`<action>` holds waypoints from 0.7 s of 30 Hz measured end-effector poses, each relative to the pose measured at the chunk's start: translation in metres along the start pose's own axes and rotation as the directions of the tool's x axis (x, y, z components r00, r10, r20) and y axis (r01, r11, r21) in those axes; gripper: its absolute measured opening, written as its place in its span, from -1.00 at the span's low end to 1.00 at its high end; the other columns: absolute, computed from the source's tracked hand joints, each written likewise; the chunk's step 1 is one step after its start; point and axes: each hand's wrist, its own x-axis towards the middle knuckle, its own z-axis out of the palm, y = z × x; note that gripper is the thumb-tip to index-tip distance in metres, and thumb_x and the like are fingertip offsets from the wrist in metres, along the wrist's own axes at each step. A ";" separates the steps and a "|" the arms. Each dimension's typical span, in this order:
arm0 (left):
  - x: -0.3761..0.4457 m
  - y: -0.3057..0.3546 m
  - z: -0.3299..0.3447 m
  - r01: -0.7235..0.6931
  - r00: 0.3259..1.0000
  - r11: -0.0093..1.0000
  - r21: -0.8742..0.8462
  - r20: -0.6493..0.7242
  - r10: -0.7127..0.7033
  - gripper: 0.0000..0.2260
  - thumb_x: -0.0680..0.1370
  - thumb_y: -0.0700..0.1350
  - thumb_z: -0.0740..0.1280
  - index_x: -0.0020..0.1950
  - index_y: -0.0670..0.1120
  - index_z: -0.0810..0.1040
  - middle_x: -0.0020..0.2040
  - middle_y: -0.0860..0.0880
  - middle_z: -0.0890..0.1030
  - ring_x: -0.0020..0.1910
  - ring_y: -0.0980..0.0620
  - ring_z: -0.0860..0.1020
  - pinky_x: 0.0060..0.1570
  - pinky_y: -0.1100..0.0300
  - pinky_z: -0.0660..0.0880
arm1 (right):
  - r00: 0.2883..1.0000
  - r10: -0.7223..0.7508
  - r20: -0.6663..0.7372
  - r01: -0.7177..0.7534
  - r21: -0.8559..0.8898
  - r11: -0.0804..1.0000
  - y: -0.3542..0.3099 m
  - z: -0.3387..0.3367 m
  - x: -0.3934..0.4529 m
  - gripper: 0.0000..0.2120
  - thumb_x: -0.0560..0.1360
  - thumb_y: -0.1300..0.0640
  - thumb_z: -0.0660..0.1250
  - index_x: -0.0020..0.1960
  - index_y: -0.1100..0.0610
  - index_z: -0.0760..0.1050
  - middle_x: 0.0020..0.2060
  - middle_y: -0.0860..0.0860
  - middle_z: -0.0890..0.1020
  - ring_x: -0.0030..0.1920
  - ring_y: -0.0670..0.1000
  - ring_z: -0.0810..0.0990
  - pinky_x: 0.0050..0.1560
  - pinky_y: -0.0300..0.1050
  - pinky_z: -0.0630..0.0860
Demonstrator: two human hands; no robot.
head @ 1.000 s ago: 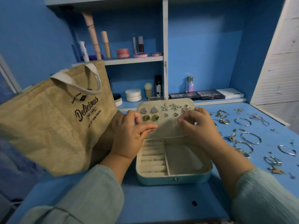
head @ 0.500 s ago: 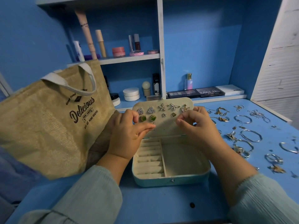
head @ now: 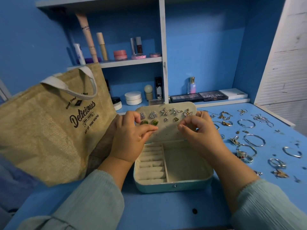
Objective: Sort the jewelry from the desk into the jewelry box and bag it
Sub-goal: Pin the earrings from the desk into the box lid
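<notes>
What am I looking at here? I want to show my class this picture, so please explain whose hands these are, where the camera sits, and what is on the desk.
There is no machine: a person wears a camera on the head, looking down at their own hands. The left hand and right hand work at the raised lid of an open jewelry box, where earring studs are pinned. Whether either hand holds anything is too small to tell. Loose bangles and rings lie on the blue desk to the right. A burlap bag stands on the left.

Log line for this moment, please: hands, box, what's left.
left hand: at lid panel | right hand: pinching, item unclear | jewelry box: open, trays bare | bangles: on desk | bag: unused
</notes>
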 end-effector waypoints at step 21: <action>0.000 0.014 -0.002 0.655 0.754 0.615 -0.439 0.434 -0.494 -0.31 0.39 -0.13 0.49 0.39 -0.02 0.17 0.04 0.09 0.53 -0.08 0.22 0.55 -0.16 0.47 0.42 | 1.000 0.010 -0.005 -0.010 0.024 1.000 -0.002 0.001 -0.001 -0.83 0.47 0.14 0.36 -0.26 -0.06 0.50 -0.11 -0.12 0.34 0.05 -0.04 0.34 0.09 -0.18 0.34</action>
